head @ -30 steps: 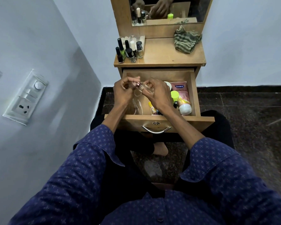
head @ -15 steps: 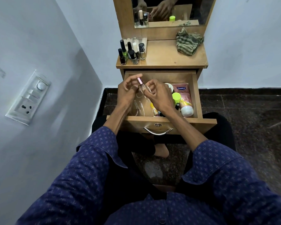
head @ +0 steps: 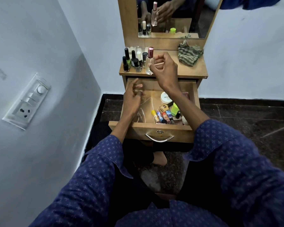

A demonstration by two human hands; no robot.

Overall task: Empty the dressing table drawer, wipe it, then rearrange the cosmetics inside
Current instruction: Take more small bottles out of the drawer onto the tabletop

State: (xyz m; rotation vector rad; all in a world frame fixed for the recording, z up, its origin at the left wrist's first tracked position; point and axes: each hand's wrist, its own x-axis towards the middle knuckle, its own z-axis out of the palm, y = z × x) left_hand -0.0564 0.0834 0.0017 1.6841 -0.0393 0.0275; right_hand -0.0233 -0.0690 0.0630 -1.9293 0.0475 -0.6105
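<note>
Holding a slim clear glass bottle with a pink metallic cap (head: 149,63) upright on the wooden dressing table top (head: 187,71), right hand (head: 165,69) curled, fingertips pinching the bottle's lower body; base touching or just above the surface, cannot tell which. Just left of the grip: cluster of small nail polish bottles with black and white caps (head: 134,60), one green, standing at the top's left end. Well right of the grip: crumpled green-striped cloth (head: 189,54) against the mirror frame. Above the grip: mirror (head: 187,17) reflecting hand and bottle. Below the grip: open wooden drawer (head: 154,126) with curved metal handle (head: 159,139). Left hand (head: 132,99) hovering over the drawer's left half, fingers loosely spread and relaxed, gripping nothing, slightly blurred. Below and right of the grip, inside the drawer: round white jar (head: 166,97), neon-green capped container (head: 175,108), row of small multicoloured tubes (head: 162,116) lying near the front wall. Remaining drawer contents partly hidden behind the right forearm. White switch panel (head: 27,101) on the wall far left.
</note>
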